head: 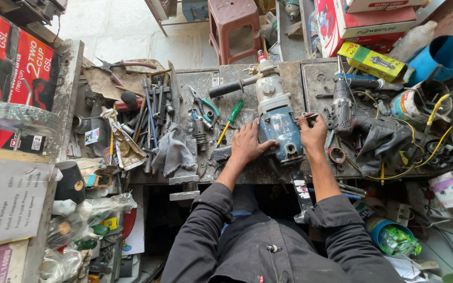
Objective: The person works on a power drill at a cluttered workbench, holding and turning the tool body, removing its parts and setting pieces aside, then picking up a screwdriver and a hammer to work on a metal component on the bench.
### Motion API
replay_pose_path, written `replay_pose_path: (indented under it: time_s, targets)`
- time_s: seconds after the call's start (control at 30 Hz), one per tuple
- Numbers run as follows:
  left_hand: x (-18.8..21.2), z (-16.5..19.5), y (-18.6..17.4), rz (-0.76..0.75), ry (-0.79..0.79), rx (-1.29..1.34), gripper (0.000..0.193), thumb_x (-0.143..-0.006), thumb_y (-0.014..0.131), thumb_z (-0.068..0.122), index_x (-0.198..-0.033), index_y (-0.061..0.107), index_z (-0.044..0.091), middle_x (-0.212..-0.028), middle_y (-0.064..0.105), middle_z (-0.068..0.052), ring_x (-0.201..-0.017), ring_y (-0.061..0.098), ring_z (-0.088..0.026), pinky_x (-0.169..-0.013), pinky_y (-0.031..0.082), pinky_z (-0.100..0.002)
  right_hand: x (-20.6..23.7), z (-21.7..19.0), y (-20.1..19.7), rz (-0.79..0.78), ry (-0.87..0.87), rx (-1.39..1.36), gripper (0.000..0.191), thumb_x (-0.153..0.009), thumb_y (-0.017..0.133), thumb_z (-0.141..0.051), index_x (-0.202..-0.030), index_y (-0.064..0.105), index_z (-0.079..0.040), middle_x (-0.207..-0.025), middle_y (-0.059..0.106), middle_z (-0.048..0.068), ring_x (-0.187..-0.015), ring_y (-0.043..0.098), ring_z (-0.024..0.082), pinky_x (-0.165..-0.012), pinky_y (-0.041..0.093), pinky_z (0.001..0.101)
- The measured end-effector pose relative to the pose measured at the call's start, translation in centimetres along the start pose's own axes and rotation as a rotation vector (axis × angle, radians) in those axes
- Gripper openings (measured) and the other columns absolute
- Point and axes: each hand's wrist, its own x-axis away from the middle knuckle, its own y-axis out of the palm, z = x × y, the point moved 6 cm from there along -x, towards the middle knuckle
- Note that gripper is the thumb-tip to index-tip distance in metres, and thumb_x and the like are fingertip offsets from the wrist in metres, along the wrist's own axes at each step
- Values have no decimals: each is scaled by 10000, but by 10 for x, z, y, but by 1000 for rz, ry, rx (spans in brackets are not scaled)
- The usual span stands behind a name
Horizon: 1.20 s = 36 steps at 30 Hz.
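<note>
A large blue and grey power drill (278, 118) lies on the metal workbench (205, 84), its black side handle pointing left. My left hand (248, 142) rests flat against the drill's blue motor housing on its left side. My right hand (313, 132) presses on the housing's right side and pinches a thin metal tool, probably a small screwdriver, whose tip points at the drill body. Both dark sleeves reach up from the bottom of the view.
A green-handled screwdriver (231, 119), green pliers (204, 102), a grey rag (174, 152) and several hand tools crowd the bench's left. A second drill (343, 105), yellow wires and tins lie on the right. Boxes stand at left and top; a plastic stool (235, 26) is beyond the bench.
</note>
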Motion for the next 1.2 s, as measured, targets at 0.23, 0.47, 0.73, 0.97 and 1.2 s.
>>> replay_pose_path:
  time_s: [0.23, 0.47, 0.73, 0.97, 1.2]
  targets:
    - [-2, -2, 2, -10, -2, 12, 1177, -733, 557, 895, -1492, 449, 2, -1228, 650, -182, -1133, 620, -327, -960, 425, -500, 3, -4, 2, 8, -48, 40, 145, -997, 698, 4, -1047, 566, -29, -960, 742, 88, -833, 676, 100, -749, 547, 247]
    - [-3, -1, 4, -73, -21, 21, 1262, -697, 499, 953, -1497, 424, -21, -1223, 631, -191, -1110, 625, -320, -940, 418, -504, -2, 6, 2, 34, 40, -98, 148, -982, 688, 22, -1042, 567, -38, -972, 741, 95, -834, 662, 108, -743, 532, 236]
    - [-21, 18, 12, -41, -208, 14, 1342, -655, 587, 970, -1429, 433, -115, -1314, 550, -256, -1246, 507, -371, -1014, 359, -529, -16, 11, 16, -64, 88, -288, 266, -932, 729, 23, -968, 498, -102, -900, 634, 9, -809, 609, 82, -756, 516, 232]
    - [-25, 26, 4, 107, -276, 95, 1210, -621, 660, 902, -1325, 535, -74, -1264, 585, -220, -1216, 537, -363, -1015, 390, -523, -25, 11, 22, -10, -28, -101, 313, -933, 736, 4, -916, 448, -118, -873, 541, -28, -791, 504, 60, -738, 465, 222]
    - [-34, 23, 3, 93, -278, 67, 1169, -621, 676, 871, -1302, 549, -70, -1224, 575, -217, -1167, 539, -368, -975, 404, -518, -25, -5, 25, -28, -309, 366, 256, -950, 697, -3, -881, 455, -48, -846, 476, 30, -783, 478, 152, -741, 444, 312]
